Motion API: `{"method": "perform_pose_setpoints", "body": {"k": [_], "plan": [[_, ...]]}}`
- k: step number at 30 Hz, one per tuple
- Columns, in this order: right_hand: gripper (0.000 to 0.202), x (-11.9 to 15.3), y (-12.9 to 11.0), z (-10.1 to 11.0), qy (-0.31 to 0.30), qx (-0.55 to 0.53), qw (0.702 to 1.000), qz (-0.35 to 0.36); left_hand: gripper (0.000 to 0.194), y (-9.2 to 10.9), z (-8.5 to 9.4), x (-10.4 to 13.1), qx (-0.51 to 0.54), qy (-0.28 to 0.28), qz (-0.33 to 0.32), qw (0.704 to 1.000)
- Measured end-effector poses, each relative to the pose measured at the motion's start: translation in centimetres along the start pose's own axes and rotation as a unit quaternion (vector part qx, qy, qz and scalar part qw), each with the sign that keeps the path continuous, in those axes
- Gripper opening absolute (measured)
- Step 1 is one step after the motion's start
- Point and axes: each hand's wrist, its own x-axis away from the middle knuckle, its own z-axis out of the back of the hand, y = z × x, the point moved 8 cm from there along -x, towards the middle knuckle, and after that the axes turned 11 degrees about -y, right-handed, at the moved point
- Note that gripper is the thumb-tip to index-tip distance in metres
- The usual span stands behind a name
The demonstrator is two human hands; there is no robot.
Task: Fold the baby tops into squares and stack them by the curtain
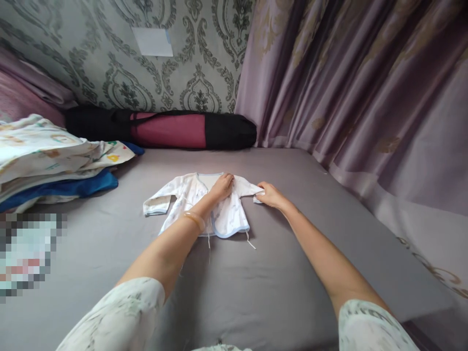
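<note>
A small white baby shirt (228, 214) with light blue trim lies spread out on the grey bed sheet (256, 287), its sleeves out to both sides and thin ties hanging at its lower edge. My left hand (222, 186), with a bangle on the wrist, is closed on the shirt's upper front near the neckline. At the right, my right hand (269, 195) pinches the end of the right-side sleeve, its cuff partly hidden by the fingers.
Folded clothes (54, 156) are piled at the left. A long black and maroon bag (168, 130) lies along the patterned wall. Purple curtains (321, 73) hang at the right. A pixelated patch covers something at the lower left.
</note>
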Motion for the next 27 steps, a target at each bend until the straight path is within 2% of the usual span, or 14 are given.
{"method": "perform_pose_setpoints", "body": {"k": [3, 6, 9, 12, 16, 20, 24, 27], "plan": [[0.042, 0.5, -1.5, 1.8, 0.056, 0.122, 0.99, 0.037, 0.035, -0.1, -0.2, 0.4, 0.004, 0.007, -0.015, 1.0], [0.04, 1.4, -2.5, 3.1, 0.129, 0.268, 0.953, 0.054, 0.037, -0.2, -0.2, 0.4, 0.004, 0.004, -0.018, 1.0], [0.04, 1.8, -2.0, 2.3, 0.11, 0.342, 0.931, 0.063, 0.038, -0.1, -0.2, 0.3, 0.003, 0.003, -0.021, 1.0], [0.043, 2.2, -0.3, 1.4, 0.058, 0.36, 0.929, 0.06, 0.037, -0.1, -0.2, 0.3, 0.006, 0.006, -0.02, 1.0], [0.049, 2.6, 1.9, 2.0, 0.029, 0.314, 0.949, 0.023, 0.037, -0.2, -0.2, 0.3, 0.01, 0.006, -0.016, 1.0], [0.043, 1.0, 3.9, 3.2, 0.051, 0.172, 0.981, -0.073, 0.039, -0.4, -0.2, 0.3, 0.024, 0.018, -0.026, 0.999], [0.034, -1.1, 5.3, 3.1, 0.074, 0.074, 0.979, -0.173, 0.041, -0.7, -0.3, 0.4, 0.025, 0.032, -0.034, 0.999], [0.028, -2.1, 5.8, 2.5, 0.061, 0.005, 0.978, -0.199, 0.041, -0.9, -0.4, 0.3, 0.018, 0.037, -0.033, 0.999]]}}
